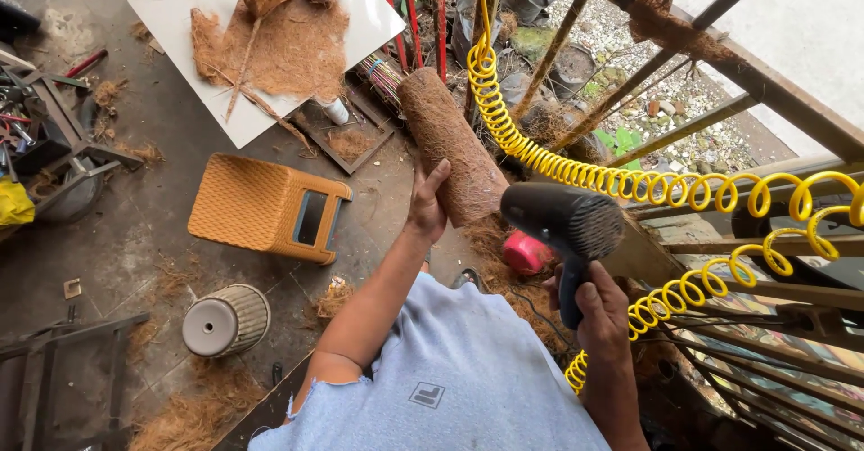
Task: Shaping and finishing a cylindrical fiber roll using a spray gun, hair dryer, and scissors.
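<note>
Your left hand (427,206) grips a brown, fibre-wrapped coir pole (450,145); your right hand (601,318) holds a black plastic hair dryer (565,226). A bright yellow coiled hose (630,181) loops at two o'clock. At nine o'clock lies an orange woven-pattern plastic stool (261,208), and a white board (180,10) at eleven carries brown husk.

A brown, fibre-wrapped pole (450,145) leans tilted, beside a black hair dryer (567,230) held upright by its handle.

Small square logo patch (427,395) on light blue shirt; possibly white bottle (335,111) by board.
</note>
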